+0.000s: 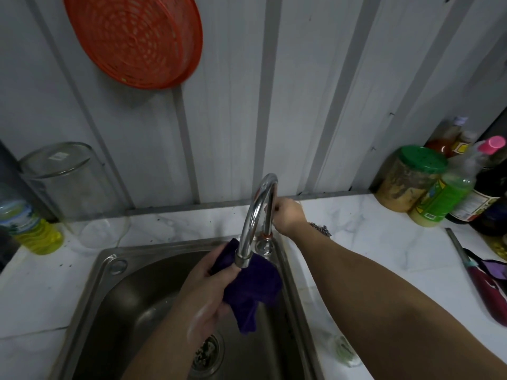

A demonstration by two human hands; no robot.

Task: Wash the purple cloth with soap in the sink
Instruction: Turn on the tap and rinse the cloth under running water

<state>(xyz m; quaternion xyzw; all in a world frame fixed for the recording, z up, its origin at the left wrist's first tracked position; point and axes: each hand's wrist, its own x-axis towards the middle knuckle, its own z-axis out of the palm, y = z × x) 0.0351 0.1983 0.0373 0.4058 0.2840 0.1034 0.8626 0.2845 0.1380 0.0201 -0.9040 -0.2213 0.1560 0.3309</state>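
My left hand (pixel 207 290) grips the bunched purple cloth (pixel 253 286) over the steel sink (pixel 90 294), right under the spout of the curved chrome tap (pixel 258 212). One end of the cloth hangs down toward the drain (pixel 205 352). My right hand (pixel 288 216) reaches behind the tap's upright pipe, fingers curled around something there; the handle itself is hidden by the pipe. No water stream is visible from the spout. A bottle of yellow liquid (pixel 33 229) stands on the counter at the left.
A clear glass jar (pixel 74 185) stands behind the sink at left. An orange plastic strainer (pixel 134 39) hangs on the wall. Jars and sauce bottles (pixel 444 187) crowd the back right corner. A knife and dark cloth (pixel 482 281) lie on the white marble counter at right.
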